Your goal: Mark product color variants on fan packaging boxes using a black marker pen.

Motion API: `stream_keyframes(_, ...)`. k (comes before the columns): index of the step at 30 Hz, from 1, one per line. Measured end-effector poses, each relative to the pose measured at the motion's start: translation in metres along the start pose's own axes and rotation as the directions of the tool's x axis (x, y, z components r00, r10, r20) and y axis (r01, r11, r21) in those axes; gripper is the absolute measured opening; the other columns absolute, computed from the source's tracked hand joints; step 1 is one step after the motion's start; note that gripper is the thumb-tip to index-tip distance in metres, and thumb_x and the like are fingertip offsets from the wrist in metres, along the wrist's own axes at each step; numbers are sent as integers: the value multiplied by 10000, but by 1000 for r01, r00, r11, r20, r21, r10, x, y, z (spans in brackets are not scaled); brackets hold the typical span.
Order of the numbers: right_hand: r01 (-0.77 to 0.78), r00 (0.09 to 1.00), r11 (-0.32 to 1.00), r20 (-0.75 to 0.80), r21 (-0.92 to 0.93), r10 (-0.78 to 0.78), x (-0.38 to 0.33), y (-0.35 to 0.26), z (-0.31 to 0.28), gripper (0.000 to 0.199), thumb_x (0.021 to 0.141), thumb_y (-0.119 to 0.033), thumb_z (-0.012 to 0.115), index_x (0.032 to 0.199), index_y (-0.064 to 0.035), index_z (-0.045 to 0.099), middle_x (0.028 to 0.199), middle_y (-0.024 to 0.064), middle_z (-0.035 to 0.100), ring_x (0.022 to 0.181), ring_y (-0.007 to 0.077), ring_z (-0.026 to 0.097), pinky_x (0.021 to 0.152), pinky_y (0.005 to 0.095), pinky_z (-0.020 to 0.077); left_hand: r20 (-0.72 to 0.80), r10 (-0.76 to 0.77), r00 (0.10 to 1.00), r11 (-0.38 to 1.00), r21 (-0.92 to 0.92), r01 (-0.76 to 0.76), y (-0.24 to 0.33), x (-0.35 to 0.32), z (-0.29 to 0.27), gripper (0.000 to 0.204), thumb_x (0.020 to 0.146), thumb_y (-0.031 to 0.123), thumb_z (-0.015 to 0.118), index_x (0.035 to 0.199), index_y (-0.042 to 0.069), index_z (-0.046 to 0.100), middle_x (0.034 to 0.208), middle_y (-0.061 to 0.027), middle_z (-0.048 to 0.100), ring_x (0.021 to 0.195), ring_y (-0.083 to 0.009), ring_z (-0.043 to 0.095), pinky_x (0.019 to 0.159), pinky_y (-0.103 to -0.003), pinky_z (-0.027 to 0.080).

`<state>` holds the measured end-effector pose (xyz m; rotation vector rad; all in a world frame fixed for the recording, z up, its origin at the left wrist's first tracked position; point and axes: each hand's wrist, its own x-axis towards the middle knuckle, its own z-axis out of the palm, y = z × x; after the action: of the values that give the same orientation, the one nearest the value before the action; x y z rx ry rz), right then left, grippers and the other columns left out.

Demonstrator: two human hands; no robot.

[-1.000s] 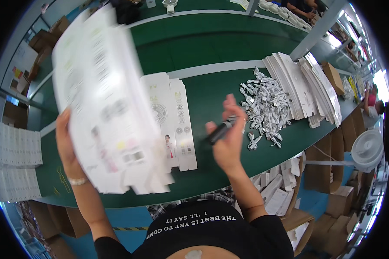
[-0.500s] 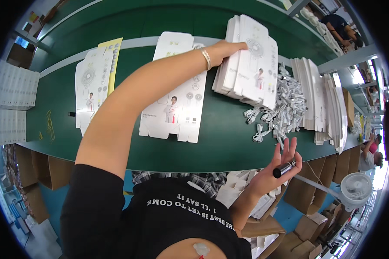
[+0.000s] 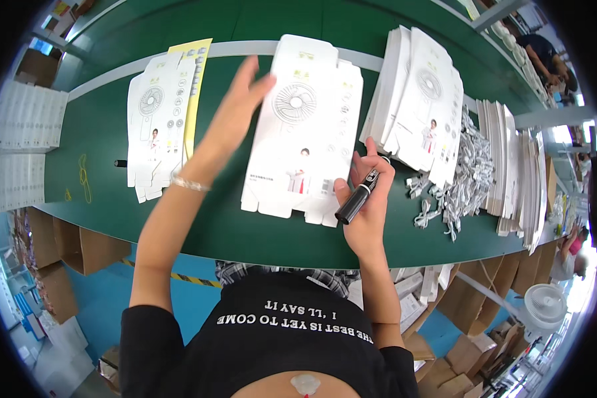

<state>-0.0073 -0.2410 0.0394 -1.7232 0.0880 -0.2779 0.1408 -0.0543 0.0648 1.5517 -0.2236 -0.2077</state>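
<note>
A flat white folding carton (image 3: 335,142), printed with a fan and a small figure, lies in the middle of the green table. At its upper left edge is my left hand (image 3: 235,109), fingers apart and slightly blurred, holding nothing. My right hand (image 3: 370,222) grips a black marker pen (image 3: 355,204) by the carton's lower right side, the pen pointing down and left. Right of the carton leans a thick stack of the same flat cartons (image 3: 434,86). A smaller pile of cartons (image 3: 151,129) lies at the left, over a yellow sheet (image 3: 199,79).
White cables (image 3: 467,192) lie heaped beside the right stack, with more flat cartons (image 3: 494,152) behind them. White boxes (image 3: 30,119) are stacked at the far left, near a yellow string loop (image 3: 83,176). A white fan (image 3: 544,304) and cardboard boxes (image 3: 471,298) stand below the table edge.
My left hand has left the right stack and moved left to the middle carton's edge. My right hand has come up over the table with the marker pen. The view has shifted slightly.
</note>
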Motion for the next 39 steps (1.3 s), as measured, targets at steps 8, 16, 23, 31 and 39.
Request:
stream_keyframes(8,126,992,951,15,-281,-127,11,1,30,525,838,41,651,1250,-51,339,1569,278,166,1387,327,319,1088,386,309,6,-1,1000,998,-62,2,-61,-39,5,777,899,137,642,1488,-92,190,1513,-237,311,1392,-273,334,1135,-340,274)
stream_keyframes(16,122,992,935,39,-334,-116,12,-2,50,504,788,7,678,1201,-24,390,1505,367,216,1071,417,580,846,376,495,36,-125,992,952,-277,130,-42,-46,-9,645,940,40,544,1500,-45,236,1452,-172,428,1299,-194,453,1058,-295,379)
stream_keyframes(23,196,978,946,116,-259,-171,41,7,74,537,769,-18,693,1224,-13,408,1450,333,353,1084,499,530,927,438,453,-57,-183,982,948,-273,161,-37,-33,-41,607,947,45,526,1488,-51,269,1426,-162,465,1273,-187,482,1043,-284,397)
stream_keyframes(31,145,989,989,10,19,-145,70,-27,48,628,1027,-503,354,1300,54,451,692,144,611,605,202,639,575,273,513,-194,-54,979,994,-106,34,-39,-41,-80,471,939,125,580,1376,-18,474,1221,-122,618,1078,-147,597,926,-260,469)
stream_keyframes(39,-91,989,995,123,50,85,64,-33,75,100,840,-33,684,866,26,608,690,5,599,553,23,497,498,172,369,-201,51,978,980,-176,-87,-46,-44,-93,394,973,90,506,1326,-78,454,1296,-152,552,1179,-200,510,1022,-316,386)
